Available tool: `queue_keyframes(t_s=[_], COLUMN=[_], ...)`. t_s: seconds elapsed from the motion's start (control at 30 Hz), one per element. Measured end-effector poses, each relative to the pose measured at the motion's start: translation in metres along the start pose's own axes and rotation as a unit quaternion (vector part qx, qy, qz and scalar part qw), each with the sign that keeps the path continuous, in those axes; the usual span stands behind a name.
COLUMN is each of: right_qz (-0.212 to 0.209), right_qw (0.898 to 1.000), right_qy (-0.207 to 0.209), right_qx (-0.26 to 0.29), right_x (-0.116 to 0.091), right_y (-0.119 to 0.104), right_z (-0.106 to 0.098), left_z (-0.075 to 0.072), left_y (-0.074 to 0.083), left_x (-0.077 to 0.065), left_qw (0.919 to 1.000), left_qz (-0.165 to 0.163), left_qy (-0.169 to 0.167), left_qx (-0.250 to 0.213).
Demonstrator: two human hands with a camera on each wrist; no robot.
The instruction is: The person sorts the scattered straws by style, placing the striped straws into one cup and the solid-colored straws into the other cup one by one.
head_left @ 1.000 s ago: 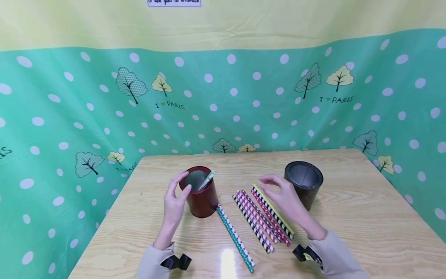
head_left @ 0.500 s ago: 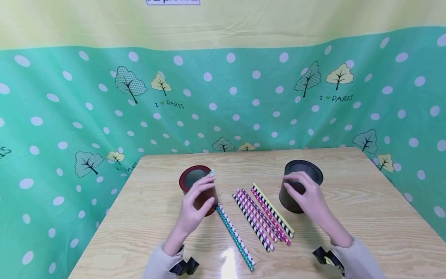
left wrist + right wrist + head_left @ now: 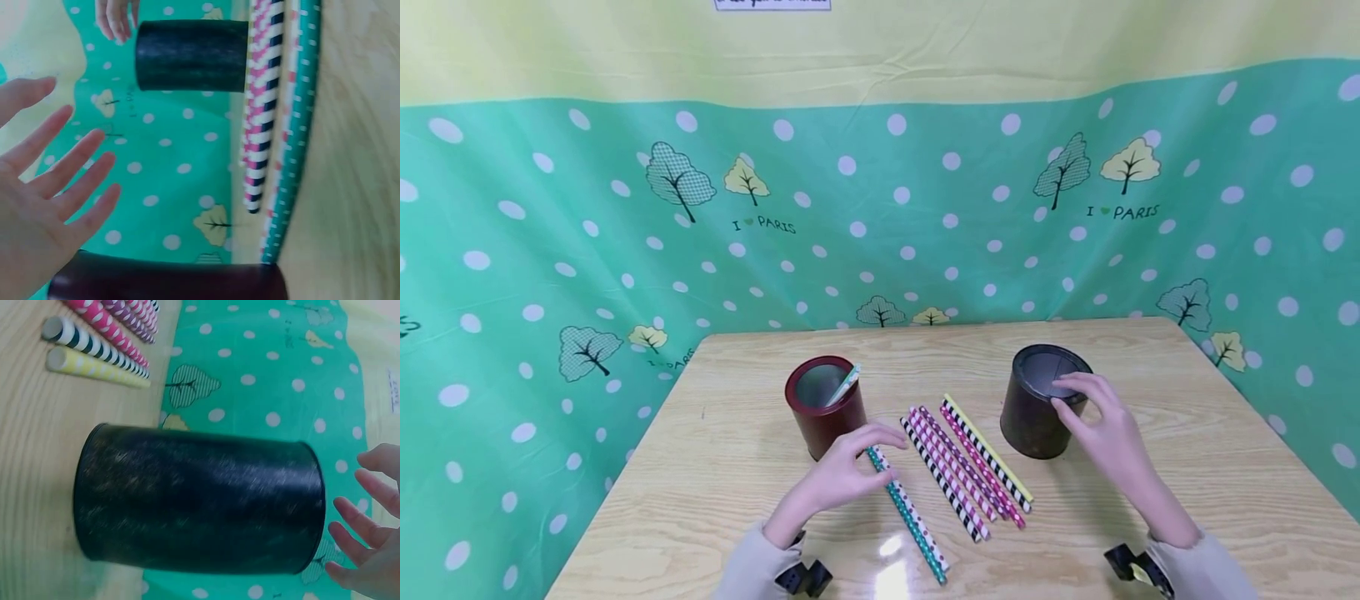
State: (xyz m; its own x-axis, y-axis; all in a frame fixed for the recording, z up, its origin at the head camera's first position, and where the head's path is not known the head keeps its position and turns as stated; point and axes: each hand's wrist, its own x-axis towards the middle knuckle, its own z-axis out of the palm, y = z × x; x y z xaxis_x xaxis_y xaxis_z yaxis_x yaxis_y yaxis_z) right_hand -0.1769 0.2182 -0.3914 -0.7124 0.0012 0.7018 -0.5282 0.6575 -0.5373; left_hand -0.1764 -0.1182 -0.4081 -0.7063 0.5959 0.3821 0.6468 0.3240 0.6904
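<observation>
My left hand [image 3: 853, 468] hovers over the near side of the dark red can [image 3: 818, 421], above the upper ends of a teal dotted paper straw [image 3: 917, 537] and a white dotted one. Its fingers are spread and hold nothing in the left wrist view. A light teal straw [image 3: 847, 383] leans inside the red can. My right hand [image 3: 1108, 433] is at the right rim of the black can [image 3: 1033, 421], fingers apart and without a grip; the right wrist view shows the can [image 3: 200, 500] just beside the fingertips.
Several patterned straws [image 3: 951, 475] lie side by side between the cans, with a yellow one [image 3: 1000, 462] at their right edge. They rest on a wooden table [image 3: 715, 483]. A dotted green curtain [image 3: 880, 242] hangs behind the table.
My left hand has moved right and nearer, from the red can's rim to over the teal straw. My right hand has moved right, from the patterned straws to the black can's rim.
</observation>
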Motion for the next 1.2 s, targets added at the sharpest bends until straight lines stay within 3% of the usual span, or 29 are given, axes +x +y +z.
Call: queue_keyframes(t_s=[0.23, 0.4, 0.43, 0.47, 0.63, 0.67, 0.93, 1.2], right_qz=[-0.003, -0.012, -0.012, -0.009, 0.005, 0.005, 0.02, 0.075], right_qw=[1.0, 1.0, 0.999, 1.0, 0.999, 0.999, 0.999, 0.996], right_qy=[0.012, 0.023, 0.019, 0.021, 0.026, 0.033, 0.022, 0.009], right_qx=[0.017, 0.007, 0.025, 0.007, 0.02, -0.001, 0.023, 0.057], right_x=[-0.008, -0.027, -0.03, -0.034, -0.042, -0.043, -0.045, -0.046], right_y=[0.02, 0.095, 0.103, 0.119, 0.143, 0.152, 0.156, 0.153], right_z=[-0.002, 0.013, 0.014, 0.018, 0.024, 0.028, 0.026, 0.026], left_z=[0.005, 0.013, 0.014, 0.016, 0.022, 0.023, 0.027, 0.031], left_y=[-0.015, -0.028, -0.03, -0.031, -0.037, -0.038, -0.041, -0.044], left_x=[-0.003, -0.005, -0.006, -0.006, -0.008, -0.008, -0.007, -0.004], left_qw=[0.9936, 0.9874, 0.9863, 0.9849, 0.977, 0.9757, 0.9711, 0.9645], left_qz=[-0.072, -0.078, -0.077, -0.077, -0.086, -0.086, -0.088, -0.088], left_qy=[-0.08, -0.122, -0.13, -0.137, -0.168, -0.171, -0.18, -0.191], left_qx=[0.034, 0.064, 0.066, 0.071, 0.099, 0.106, 0.129, 0.16])
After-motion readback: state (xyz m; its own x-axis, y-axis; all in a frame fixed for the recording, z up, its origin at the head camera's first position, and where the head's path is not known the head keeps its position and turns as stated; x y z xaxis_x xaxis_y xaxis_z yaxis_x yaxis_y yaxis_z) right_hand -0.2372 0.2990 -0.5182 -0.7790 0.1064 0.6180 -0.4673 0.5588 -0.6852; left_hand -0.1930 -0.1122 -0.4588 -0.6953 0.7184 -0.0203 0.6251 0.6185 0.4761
